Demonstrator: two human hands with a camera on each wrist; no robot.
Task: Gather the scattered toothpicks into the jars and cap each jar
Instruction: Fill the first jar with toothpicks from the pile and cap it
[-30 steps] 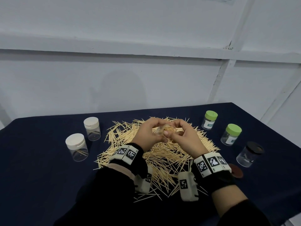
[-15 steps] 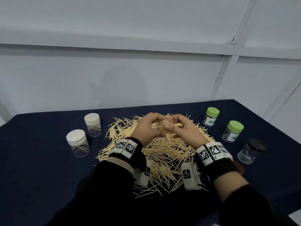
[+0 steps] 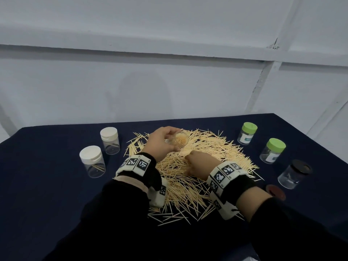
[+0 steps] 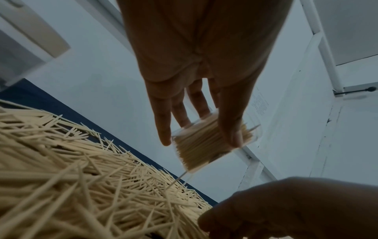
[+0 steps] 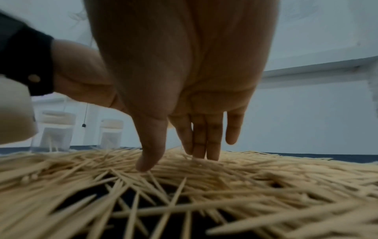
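Note:
A wide heap of loose toothpicks (image 3: 211, 149) covers the middle of the dark blue table. My left hand (image 3: 162, 143) grips a clear uncapped jar (image 3: 179, 141) packed with toothpicks and holds it tilted above the far side of the heap. In the left wrist view my thumb and fingers (image 4: 231, 129) wrap the jar (image 4: 204, 153). My right hand (image 3: 199, 165) is down on the heap with nothing in it. In the right wrist view its straight fingers (image 5: 204, 145) and thumb touch the toothpicks (image 5: 225, 177).
Two white-capped jars (image 3: 92, 163) (image 3: 109, 140) stand at the left, each with a few toothpicks inside. At the right are two green-capped jars (image 3: 247, 133) (image 3: 273, 150) and a black-capped jar (image 3: 293, 173). A dark reddish lid (image 3: 275, 191) lies on the cloth (image 3: 47, 185).
Both hands were together at the jar above the heap. My right hand has let go and dropped onto the toothpicks nearer to me; my left hand keeps the jar.

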